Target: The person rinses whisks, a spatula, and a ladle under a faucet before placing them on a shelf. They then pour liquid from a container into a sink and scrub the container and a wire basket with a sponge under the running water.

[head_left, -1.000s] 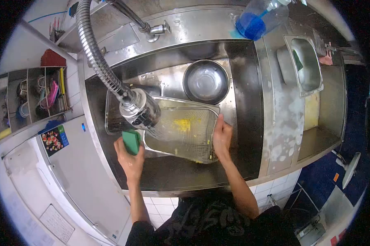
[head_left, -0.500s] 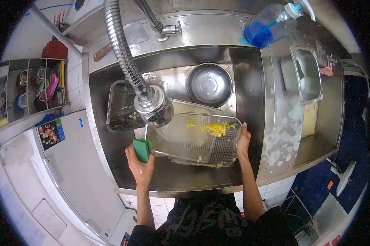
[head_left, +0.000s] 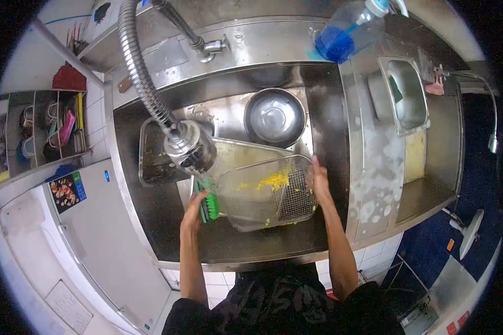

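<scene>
My left hand [head_left: 192,211] is closed round a green scrub brush [head_left: 210,202], its bristles facing right toward the mesh basket. My right hand [head_left: 320,184] grips the right rim of a shallow wire mesh basket [head_left: 297,204], thumb on top. Yellow food scraps [head_left: 276,180] lie on the mesh, with a few bits along its near edge. Beneath the basket, partly covered, is a flat metal tray [head_left: 229,146]. The spray head [head_left: 191,148] of the tap hangs above the basket's left side.
In the sink [head_left: 234,248] stand a round metal bowl [head_left: 275,117] at the back and a dark rectangular pan [head_left: 151,162] at left. A pump bottle of blue liquid [head_left: 338,44] is on the back ledge. A steel container [head_left: 410,97] holding a green pad sits at right.
My left hand has turned the brush so its bristles show, bringing it to the basket's left side. The basket is more tilted, and the whole view has shifted somewhat.
</scene>
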Available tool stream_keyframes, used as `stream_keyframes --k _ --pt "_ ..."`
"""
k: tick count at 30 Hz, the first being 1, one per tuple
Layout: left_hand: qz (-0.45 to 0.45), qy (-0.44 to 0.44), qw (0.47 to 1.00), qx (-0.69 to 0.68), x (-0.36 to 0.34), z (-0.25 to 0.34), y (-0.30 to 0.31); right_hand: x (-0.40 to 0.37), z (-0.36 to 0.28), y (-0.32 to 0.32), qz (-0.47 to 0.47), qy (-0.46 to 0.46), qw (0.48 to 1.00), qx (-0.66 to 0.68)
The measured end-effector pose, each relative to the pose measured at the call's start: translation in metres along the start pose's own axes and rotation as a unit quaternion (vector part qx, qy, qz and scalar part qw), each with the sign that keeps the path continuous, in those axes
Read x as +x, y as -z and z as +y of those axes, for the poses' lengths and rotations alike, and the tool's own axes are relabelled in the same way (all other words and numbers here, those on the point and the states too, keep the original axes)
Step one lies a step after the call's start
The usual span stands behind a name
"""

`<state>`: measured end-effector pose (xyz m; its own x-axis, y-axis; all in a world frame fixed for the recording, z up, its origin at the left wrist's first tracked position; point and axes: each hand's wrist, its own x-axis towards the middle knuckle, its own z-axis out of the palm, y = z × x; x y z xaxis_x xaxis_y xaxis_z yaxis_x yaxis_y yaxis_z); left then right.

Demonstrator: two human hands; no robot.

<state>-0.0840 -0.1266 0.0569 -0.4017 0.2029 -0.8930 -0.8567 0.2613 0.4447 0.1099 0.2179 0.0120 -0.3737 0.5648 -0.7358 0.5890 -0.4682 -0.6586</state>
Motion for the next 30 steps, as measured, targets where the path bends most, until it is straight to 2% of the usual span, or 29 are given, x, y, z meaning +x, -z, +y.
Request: stream_keyframes --k 1,3,5,7,8,9,10,11,12,13,14,16,17,19,20,22,23,25,26,29,30 --pt "-0.005 -0.003 1.0 0.001 0.008 -0.003 -0.002 0.004 -0.008 -0.005 0.004 0.004 1.0 0.001" --pt "-0.006 -0.021 0.991 -0.131 0.016 -0.005 -0.006 0.016 -0.022 -0.01 -0.021 0.041 0.998 -0.042" --pt "-0.024 -0.029 0.991 -0.129 0.013 -0.008 0.001 0.019 -0.048 -0.014 -0.041 0.04 0.995 -0.083" --pt "-0.23 0.028 0.952 -0.199 0.012 -0.019 0.026 0.006 -0.08 -0.029 -0.005 0.13 0.985 -0.112" --pt "-0.23 0.029 0.952 -0.197 -0.002 -0.017 0.016 0.007 -0.091 -0.027 -0.012 0.068 0.981 -0.179" --pt "-0.123 -0.009 0.976 -0.177 -0.028 -0.009 -0.007 0.008 -0.089 -0.03 -0.01 0.069 0.981 -0.179" --pt "-0.012 -0.048 0.987 -0.154 -0.049 -0.004 -0.024 0.007 -0.082 -0.038 0.027 0.178 0.974 -0.136" --pt "-0.01 -0.05 0.987 -0.154 -0.061 -0.005 -0.033 0.003 -0.077 -0.044 0.062 0.285 0.952 -0.09" --pt "0.02 -0.044 0.983 -0.176 -0.071 -0.005 -0.04 -0.011 -0.077 -0.043 0.099 0.266 0.954 -0.093" --pt "0.049 -0.039 0.978 -0.199 -0.077 -0.006 -0.042 -0.009 -0.045 -0.041 0.166 0.232 0.954 -0.088" --pt "0.03 -0.036 0.976 -0.214 -0.07 -0.02 -0.032 -0.007 -0.011 -0.039 0.232 0.197 0.949 -0.083" --pt "0.02 -0.042 0.971 -0.236 -0.077 -0.026 -0.034 -0.04 0.01 -0.035 0.147 0.024 0.981 0.126" --pt "0.01 -0.042 0.967 -0.253 -0.081 -0.029 -0.038 -0.053 0.017 -0.044 0.148 -0.051 0.976 0.151" --pt "0.039 -0.034 0.966 -0.253 -0.084 -0.036 -0.045 -0.094 -0.017 -0.055 0.046 -0.18 0.963 0.198" --pt "0.05 -0.034 0.964 -0.258 -0.085 -0.041 -0.044 -0.096 -0.014 -0.065 0.046 -0.187 0.962 0.195" --pt "0.075 -0.028 0.966 -0.246 -0.087 -0.041 -0.05 -0.084 -0.017 -0.081 0.182 -0.023 0.942 0.28" --pt "0.075 -0.028 0.966 -0.245 -0.082 -0.048 -0.045 -0.076 -0.02 -0.081 0.183 -0.022 0.942 0.281" --pt "0.158 -0.061 0.985 0.005 -0.072 -0.053 -0.037 -0.061 -0.029 -0.078 0.132 -0.017 0.978 0.16" --pt "0.161 -0.029 0.986 0.006 -0.072 -0.054 -0.029 -0.053 -0.034 -0.08 0.131 -0.015 0.978 0.162" --pt "0.151 -0.07 0.983 -0.077 -0.071 -0.049 -0.024 -0.036 -0.04 -0.082 0.113 -0.008 0.965 0.235" --pt "0.142 -0.082 0.984 -0.07 -0.068 -0.051 -0.018 -0.026 -0.034 -0.079 0.153 0.032 0.985 0.075"
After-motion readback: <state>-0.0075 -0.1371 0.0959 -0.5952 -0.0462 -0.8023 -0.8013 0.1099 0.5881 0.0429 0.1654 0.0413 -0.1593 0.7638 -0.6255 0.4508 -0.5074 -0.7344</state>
